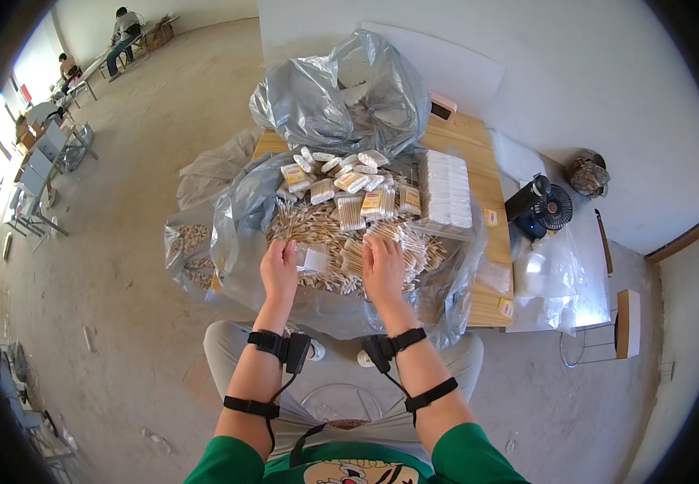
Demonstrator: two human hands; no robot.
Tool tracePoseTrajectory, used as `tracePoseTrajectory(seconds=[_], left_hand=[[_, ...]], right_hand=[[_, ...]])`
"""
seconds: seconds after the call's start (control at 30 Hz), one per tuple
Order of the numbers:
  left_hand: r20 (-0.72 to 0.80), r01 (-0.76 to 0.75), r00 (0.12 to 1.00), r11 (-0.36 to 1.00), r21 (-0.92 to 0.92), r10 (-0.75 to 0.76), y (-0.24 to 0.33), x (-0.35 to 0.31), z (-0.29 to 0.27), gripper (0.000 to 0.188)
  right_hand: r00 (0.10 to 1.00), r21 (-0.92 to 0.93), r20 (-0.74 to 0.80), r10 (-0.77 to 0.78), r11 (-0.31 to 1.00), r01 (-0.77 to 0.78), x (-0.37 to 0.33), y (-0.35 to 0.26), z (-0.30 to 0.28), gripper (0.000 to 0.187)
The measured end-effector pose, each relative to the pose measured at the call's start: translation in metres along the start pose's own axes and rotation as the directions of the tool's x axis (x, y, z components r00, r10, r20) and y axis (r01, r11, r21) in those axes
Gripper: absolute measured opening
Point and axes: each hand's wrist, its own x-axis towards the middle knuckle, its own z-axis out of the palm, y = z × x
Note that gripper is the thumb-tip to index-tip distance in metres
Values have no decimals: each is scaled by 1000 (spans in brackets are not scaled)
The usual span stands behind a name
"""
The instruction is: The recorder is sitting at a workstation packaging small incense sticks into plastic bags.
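loose cotton swabs [309,226] in a heap, small clear-and-white packet [312,259] over them

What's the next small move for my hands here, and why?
Probably gather some loose cotton swabs with your right hand and bring them to the small clear packet: that hand is already at the swab pile, and the packet is right by your left hand's fingertips.

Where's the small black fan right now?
In the head view, the small black fan is on the right, beyond the wooden table, just right of the black cylinder and below and left of the camouflage-patterned item.
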Motion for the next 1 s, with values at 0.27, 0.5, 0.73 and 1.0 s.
tracePoseTrajectory(seconds=[0.27,0.5,0.73,1.0], left_hand=[[76,-290,955,957,23,288,37,1,-14,19],[38,-125,991,992,-20,125,36,-1,-25,20],[76,162,986,954,-251,-148,29,-22,-22,30],[229,229,961,914,-336,-157,31,-59,-8,29]], right_hand=[[490,610,779,390,-296,-735,-34,-39,9,24],[519,642,756,400,-292,-709,-43,-39,-9,13],[654,753,499,569,89,-652,-48,-16,-65,8],[662,818,391,639,88,-568,-71,42,-157,16]])
